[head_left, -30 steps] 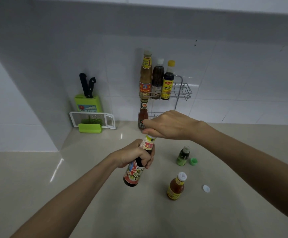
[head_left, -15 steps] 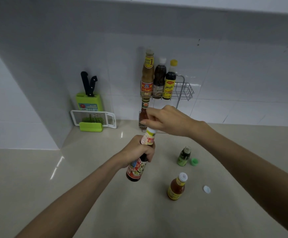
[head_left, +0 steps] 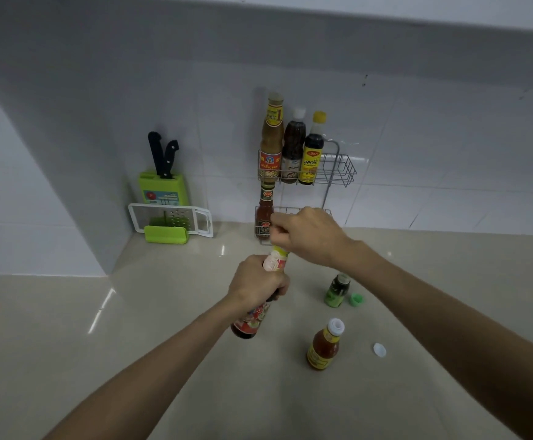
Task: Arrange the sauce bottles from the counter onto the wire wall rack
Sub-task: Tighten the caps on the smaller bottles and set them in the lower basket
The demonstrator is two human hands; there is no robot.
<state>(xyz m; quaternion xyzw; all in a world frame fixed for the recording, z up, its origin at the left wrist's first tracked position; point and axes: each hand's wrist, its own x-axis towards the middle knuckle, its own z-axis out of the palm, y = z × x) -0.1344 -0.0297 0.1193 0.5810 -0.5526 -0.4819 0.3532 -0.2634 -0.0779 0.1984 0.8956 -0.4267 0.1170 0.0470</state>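
A: White tiled wall, glossy beige desk underneath. Two-tier chrome wire wall rack in the corner: three tall sauce bottles on the top tier, one red chilli sauce bottle on the lower

B: What changed over the last second?

A: Dark glass sauce bottle with red pictured label has come up and toward the rack. Left hand clenched round its neck, bottle off the desk, tilted. Right hand was cupped flat over the cap, now fingers are pinched at the yellow top, just above the left

B: Capping it?

A: Looks like tightening or checking the cap, can't see the cap itself under the fingers

B: Left to do?

A: Two still standing on the desk: small green-labelled bottle, no cap on, green cap just beside it. Orange sauce bottle with white top, loose white cap lying near. Roughly half done

B: Space?

A: Right end of top tier open, lower tier mostly open. Green knife block and white grater left of the rack, out of the way
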